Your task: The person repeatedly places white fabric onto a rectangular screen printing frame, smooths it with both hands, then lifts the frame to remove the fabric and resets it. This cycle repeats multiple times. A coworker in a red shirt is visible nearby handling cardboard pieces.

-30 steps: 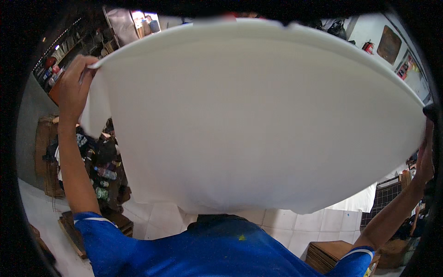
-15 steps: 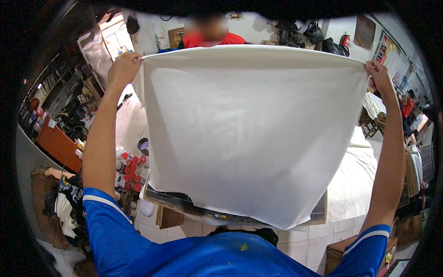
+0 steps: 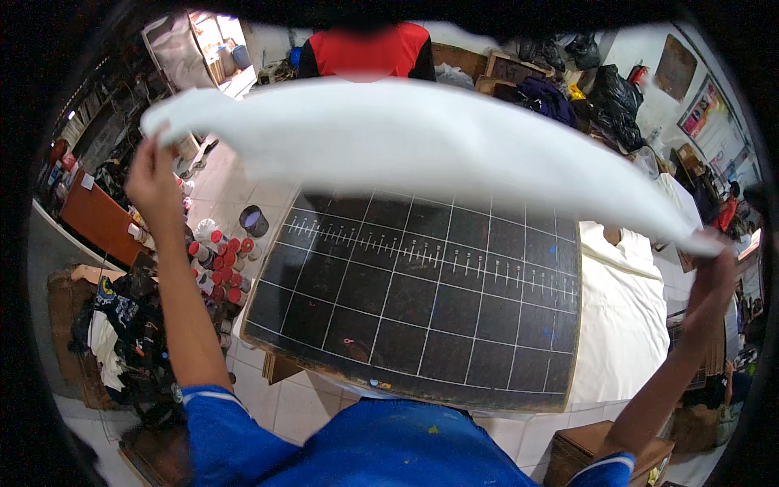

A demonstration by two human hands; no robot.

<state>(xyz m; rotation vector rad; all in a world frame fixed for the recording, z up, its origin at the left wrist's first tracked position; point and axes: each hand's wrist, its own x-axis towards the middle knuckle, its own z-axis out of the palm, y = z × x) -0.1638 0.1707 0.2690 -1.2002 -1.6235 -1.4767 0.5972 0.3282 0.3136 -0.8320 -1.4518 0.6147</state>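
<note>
A white cloth (image 3: 406, 134), blurred by motion, billows in a wide band between my raised arms. My left hand (image 3: 154, 178) is closed on its left corner, and my right hand (image 3: 712, 272) grips the right corner, lower and smeared by movement. Below the cloth lies a black board (image 3: 389, 300) marked with a white grid and a row of tick marks. The cloth hides the board's far edge. Pale cream fabric (image 3: 621, 316) lies along the board's right side.
Across the board stands a person in a red and black top (image 3: 369, 53). Red-lidded jars (image 3: 223, 264) and a dark bucket (image 3: 254, 221) stand on the floor at left. A cardboard box (image 3: 580, 450) sits at the lower right; black bags (image 3: 615, 101) are piled at the back.
The cloth has swung up and away from hanging in front of me, uncovering the gridded board. Both hands have moved lower and farther apart, the right one dropping more.
</note>
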